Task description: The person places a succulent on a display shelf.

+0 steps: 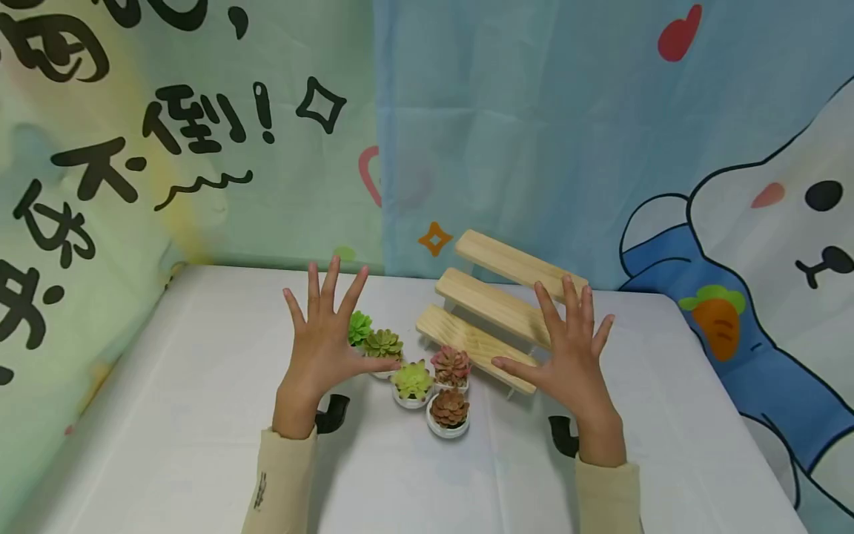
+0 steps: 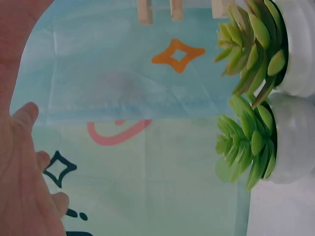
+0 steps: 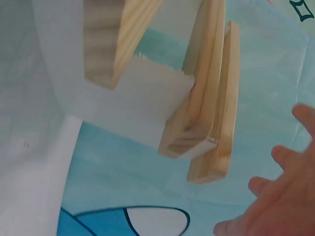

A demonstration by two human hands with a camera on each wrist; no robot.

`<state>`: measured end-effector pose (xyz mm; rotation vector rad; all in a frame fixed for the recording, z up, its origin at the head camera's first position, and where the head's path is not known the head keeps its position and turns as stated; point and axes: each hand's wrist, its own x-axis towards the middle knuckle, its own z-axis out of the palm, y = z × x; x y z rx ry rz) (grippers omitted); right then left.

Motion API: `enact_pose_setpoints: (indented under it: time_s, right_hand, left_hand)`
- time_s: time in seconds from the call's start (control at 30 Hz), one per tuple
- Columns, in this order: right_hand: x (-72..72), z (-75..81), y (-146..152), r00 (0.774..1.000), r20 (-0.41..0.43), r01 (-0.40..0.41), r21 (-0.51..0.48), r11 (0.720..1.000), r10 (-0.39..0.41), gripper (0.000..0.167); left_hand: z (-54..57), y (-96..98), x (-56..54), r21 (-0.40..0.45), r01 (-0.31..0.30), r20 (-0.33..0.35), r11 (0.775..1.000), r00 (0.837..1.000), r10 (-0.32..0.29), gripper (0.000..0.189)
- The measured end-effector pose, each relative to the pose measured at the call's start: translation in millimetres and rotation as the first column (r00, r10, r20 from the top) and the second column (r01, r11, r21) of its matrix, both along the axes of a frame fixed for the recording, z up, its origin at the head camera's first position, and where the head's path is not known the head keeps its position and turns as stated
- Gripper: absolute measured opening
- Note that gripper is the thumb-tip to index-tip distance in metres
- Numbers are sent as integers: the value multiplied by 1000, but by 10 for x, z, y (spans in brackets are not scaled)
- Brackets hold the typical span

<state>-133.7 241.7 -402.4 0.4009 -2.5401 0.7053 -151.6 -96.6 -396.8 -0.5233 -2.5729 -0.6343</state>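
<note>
Plants (image 1: 412,381), grouped at the shelf's (image 1: 494,305) eight o'clock.
Fingers are spread apart on left hand (image 1: 322,348) and right hand (image 1: 572,357); pots (image 2: 298,140) are judged light, smooth, best pinched by the sides.

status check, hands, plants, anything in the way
Left hand spread, holding nothing. Right hand likewise. Five potted succulents clustered beside wooden stand. No obstacle seen between succulents and stand.

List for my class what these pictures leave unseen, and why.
Head: right end of middle wooden board, behind right hand.
Head: part of leftmost green plant, behind left hand.
Left wrist: bases of two white pots, cut by right edge.
Right wrist: upper end of nearest wooden board, cut by top edge.
</note>
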Motion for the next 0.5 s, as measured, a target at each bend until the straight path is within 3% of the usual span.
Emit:
enact_pose_setpoints:
  time_s: [0.2, 0.33, 0.5]
  right_hand:
    - [-69, 9, 14, 999, -41, -36, -211, 977, 28, 108]
    - [-103, 33, 43, 997, -18, -75, -280, 957, 73, 104]
    - [-156, 86, 99, 995, 25, -78, -351, 933, 93, 90]
  left_hand:
    - [10, -38, -66, 104, 47, -53, 993, 998, -42, 123]
    - [-25, -95, -97, 186, 50, -81, 981, 996, -36, 113]
    - [-121, -183, -135, 341, 28, -72, 940, 997, -4, 103]
